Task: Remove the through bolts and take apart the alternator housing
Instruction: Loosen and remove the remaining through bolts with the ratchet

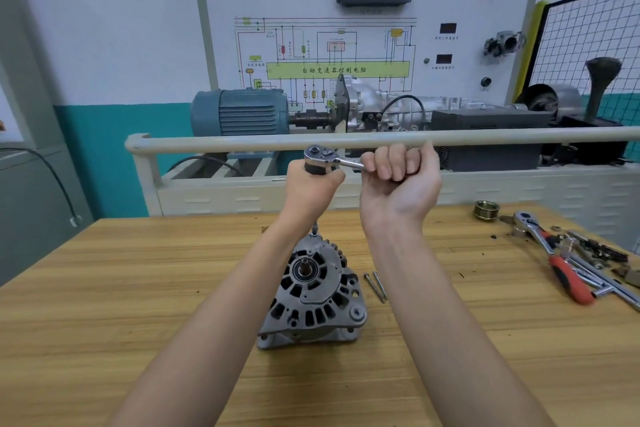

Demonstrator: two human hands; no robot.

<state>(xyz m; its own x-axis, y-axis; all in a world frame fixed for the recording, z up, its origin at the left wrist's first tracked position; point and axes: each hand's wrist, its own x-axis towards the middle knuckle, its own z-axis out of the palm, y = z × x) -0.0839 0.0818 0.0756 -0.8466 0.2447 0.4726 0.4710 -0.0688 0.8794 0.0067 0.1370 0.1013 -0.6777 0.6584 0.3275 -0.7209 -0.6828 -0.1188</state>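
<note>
A grey alternator (313,295) stands on the wooden table (121,288), its shaft end facing up. A silver ratchet wrench (329,158) is held high above it. My left hand (311,189) grips the dark extension just under the ratchet head. The lower tip of that extension (314,230) meets the far edge of the alternator housing. My right hand (398,177) is curled round the ratchet handle, palm toward me. Two long through bolts (375,286) lie on the table just right of the alternator.
At the right of the table lie a red-handled ratchet (568,279), chrome bars and several small loose parts (599,251). A brass-coloured pulley (486,210) sits at the far right edge. A beige rail (242,142) and a transmission test bench stand behind the table.
</note>
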